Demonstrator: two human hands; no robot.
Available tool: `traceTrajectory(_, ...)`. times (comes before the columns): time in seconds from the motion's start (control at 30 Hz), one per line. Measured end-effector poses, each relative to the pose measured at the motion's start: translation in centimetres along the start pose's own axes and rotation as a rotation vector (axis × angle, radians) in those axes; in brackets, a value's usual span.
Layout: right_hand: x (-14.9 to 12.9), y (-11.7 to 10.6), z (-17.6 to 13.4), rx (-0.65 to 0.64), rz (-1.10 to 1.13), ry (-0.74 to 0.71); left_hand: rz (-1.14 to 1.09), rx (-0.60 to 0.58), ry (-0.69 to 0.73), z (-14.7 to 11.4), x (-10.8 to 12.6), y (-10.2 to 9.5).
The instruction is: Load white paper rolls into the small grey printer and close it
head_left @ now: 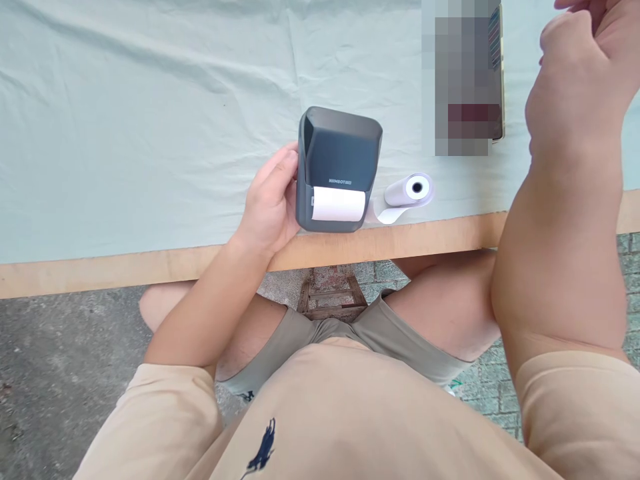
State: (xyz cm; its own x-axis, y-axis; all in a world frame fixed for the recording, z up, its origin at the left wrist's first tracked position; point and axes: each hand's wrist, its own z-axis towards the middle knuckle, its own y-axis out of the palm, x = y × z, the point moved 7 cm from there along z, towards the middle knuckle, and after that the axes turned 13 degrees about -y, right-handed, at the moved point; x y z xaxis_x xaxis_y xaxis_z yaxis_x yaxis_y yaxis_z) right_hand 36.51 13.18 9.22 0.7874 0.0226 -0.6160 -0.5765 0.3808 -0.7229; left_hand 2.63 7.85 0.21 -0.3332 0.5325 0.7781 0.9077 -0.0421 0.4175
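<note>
My left hand is closed around the left side of a dark grey label printer, marked NIIMBOT. The printer is tilted up at the table's front edge, its face towards me. A strip of white paper shows across its lower front. Just right of it, a roll of white paper lies on its side with a loose end curling forward. My right hand is raised at the top right corner, bent at the wrist. Its fingers are mostly cut off by the frame edge, so its grip and contents are hidden.
A pale green cloth covers the table, whose bare wooden edge runs in front of me. A phone-like device, largely blurred out, lies at the upper right. My legs and a wooden stool are below the edge.
</note>
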Motion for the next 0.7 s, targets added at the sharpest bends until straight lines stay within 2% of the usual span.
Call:
traceTrajectory(0.13, -0.6, -0.5, -0.2, 0.041, -0.025, -0.06, -0.032, -0.01, -0.001, 0.0, -0.1, -0.1)
traceTrajectory(0.23, -0.7, -0.2, -0.6, 0.025, -0.054, 0.005, -0.017, 0.009, 0.002, 0.0, -0.2, -0.2)
traceTrajectory(0.43, -0.3, 1.2, -1.2, -0.08, -0.079, 0.25, -0.026, 0.015, -0.013, 0.0, -0.2, -0.3)
traceTrajectory(0.7, -1.7, 1.8, -1.8, -0.162, -0.11, 0.301, -0.061, -0.023, 0.006, 0.2, -0.1, -0.2)
